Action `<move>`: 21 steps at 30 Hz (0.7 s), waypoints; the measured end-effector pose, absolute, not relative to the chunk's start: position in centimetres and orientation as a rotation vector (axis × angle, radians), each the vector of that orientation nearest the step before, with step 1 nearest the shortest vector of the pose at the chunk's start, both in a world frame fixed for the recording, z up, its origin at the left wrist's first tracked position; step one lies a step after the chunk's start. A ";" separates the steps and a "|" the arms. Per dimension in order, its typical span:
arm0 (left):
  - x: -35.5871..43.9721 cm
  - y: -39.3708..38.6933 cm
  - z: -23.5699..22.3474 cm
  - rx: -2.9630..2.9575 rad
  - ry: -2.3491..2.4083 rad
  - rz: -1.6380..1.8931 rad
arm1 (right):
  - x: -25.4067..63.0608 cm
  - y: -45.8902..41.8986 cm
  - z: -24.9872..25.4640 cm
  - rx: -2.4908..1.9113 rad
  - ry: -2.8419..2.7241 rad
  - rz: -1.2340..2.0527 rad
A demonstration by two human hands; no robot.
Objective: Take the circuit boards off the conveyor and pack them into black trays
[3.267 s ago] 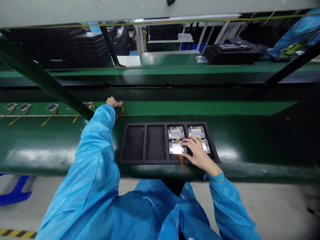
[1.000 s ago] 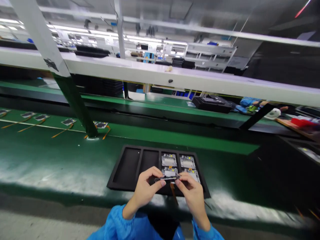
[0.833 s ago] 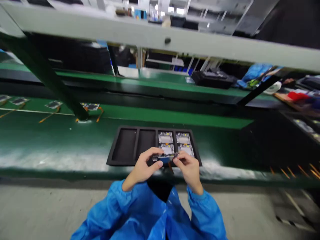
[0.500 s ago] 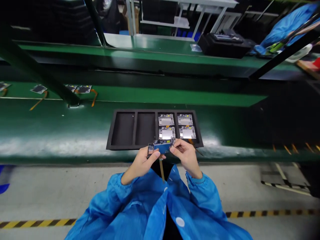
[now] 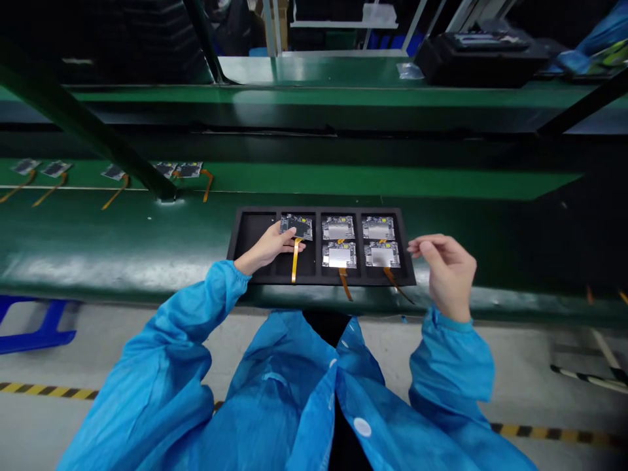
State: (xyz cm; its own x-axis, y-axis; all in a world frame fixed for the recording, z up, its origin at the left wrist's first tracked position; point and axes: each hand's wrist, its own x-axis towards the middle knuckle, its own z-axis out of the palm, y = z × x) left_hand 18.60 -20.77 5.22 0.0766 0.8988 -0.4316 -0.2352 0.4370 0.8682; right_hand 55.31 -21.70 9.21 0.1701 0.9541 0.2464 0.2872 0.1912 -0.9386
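My left hand (image 5: pixel 271 247) grips a circuit board (image 5: pixel 297 227) by its edge, thumb on top. The board has a dark face, and its orange ribbon cable (image 5: pixel 295 261) hangs toward me. It is over the second compartment from the left of a black tray (image 5: pixel 316 278); whether it touches the bottom I cannot tell. To the tray's right, my right hand (image 5: pixel 450 269) is raised with fingers pressed together, and nothing shows in them. Two boards (image 5: pixel 338 254) lie in the third compartment and two more (image 5: pixel 382 254) in the fourth, silver shields up. A small blue scrap (image 5: pixel 403 319) appears below the bench edge.
Several circuit boards with orange cables (image 5: pixel 115 172) lie along the back left of the green bench (image 5: pixel 186 248). A slanted dark post (image 5: pixel 122 154) rises there. A black box (image 5: pixel 483 59) is on the far bench. Blue plastic legs (image 5: pixel 44 330) are at lower left.
My left hand has carried the board forward and left over the tray. My right hand has let go of the board and moved right. The blue face on the board no longer shows.
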 end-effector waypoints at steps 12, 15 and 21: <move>16.0 -22.2 8.7 0.788 1.344 0.861 | 57.0 -17.3 2.4 -1.708 -1.042 0.718; 14.9 -23.9 9.3 0.923 1.329 0.908 | 56.8 -17.4 2.6 -1.737 -1.044 0.728; 15.6 -24.8 8.0 1.044 1.292 0.885 | 56.7 -17.3 2.8 -1.745 -1.015 0.733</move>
